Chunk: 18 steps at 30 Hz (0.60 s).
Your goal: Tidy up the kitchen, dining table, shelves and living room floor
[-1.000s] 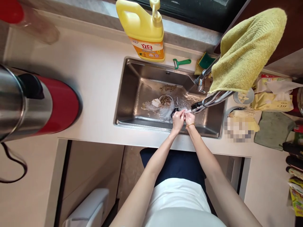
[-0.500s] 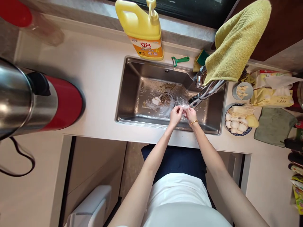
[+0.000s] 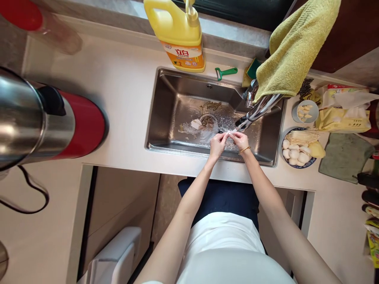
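My left hand and my right hand meet fingertip to fingertip over the sink, below the chrome faucet. Both are closed in a pinch on something small and whitish, hard to tell from the bright water around it. Running water splashes at my fingertips. A gold bangle circles my right wrist. Left of my hands, wet peelings and clear film-like scraps lie round the drain, along with a white piece whose kind I cannot make out.
Behind the sink stand a yellow detergent bottle, a green peeler and a sponge. A yellow towel drapes over the faucet. At right are a bowl of garlic cloves and a bowl of mushrooms. A red-and-steel appliance stands left.
My right hand has shifted slightly right and its fingers now reach straight toward my left fingertips. My left hand has moved a little left. The whole view has shifted slightly.
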Each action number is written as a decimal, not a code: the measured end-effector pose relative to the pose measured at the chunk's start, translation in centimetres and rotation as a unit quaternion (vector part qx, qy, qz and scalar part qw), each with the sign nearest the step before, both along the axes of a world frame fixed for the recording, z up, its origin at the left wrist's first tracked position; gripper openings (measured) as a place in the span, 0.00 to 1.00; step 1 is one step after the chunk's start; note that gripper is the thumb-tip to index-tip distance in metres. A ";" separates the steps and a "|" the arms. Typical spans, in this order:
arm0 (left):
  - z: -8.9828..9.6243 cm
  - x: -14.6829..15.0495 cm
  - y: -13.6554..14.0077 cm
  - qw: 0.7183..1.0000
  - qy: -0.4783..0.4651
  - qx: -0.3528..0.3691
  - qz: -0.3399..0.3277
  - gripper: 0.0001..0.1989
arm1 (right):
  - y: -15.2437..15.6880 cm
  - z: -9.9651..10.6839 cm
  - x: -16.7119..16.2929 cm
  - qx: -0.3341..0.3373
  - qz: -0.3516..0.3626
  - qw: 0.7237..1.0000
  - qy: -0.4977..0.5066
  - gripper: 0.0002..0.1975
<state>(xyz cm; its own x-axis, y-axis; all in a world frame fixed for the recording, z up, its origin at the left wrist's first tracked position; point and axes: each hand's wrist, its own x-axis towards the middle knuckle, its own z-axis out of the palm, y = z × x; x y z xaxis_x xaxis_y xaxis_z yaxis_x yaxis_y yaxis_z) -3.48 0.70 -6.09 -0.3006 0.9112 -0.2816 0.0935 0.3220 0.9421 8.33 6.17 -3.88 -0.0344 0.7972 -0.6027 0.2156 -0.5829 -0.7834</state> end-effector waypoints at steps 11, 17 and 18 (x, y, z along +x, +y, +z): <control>-0.4 2.0 0.9 0.970 -0.207 -0.035 0.122 0.18 | -0.5 -0.1 -1.4 -0.028 -0.118 0.990 0.072 0.23; -0.4 0.7 1.3 0.921 -0.317 -0.121 0.195 0.10 | -0.7 0.7 -1.4 -0.082 -0.181 0.971 0.132 0.16; -0.4 0.4 1.3 0.916 -0.327 -0.133 0.193 0.11 | -0.6 0.9 -1.4 -0.086 -0.180 0.971 0.134 0.16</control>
<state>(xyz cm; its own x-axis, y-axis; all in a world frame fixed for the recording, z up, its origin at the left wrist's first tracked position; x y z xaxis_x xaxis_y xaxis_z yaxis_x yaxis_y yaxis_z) -3.10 2.01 -6.48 -0.2741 0.6460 -0.7124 -0.6311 0.4382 0.6401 6.94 5.52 -3.03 0.0544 0.6745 -0.7363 -0.2245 -0.7102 -0.6672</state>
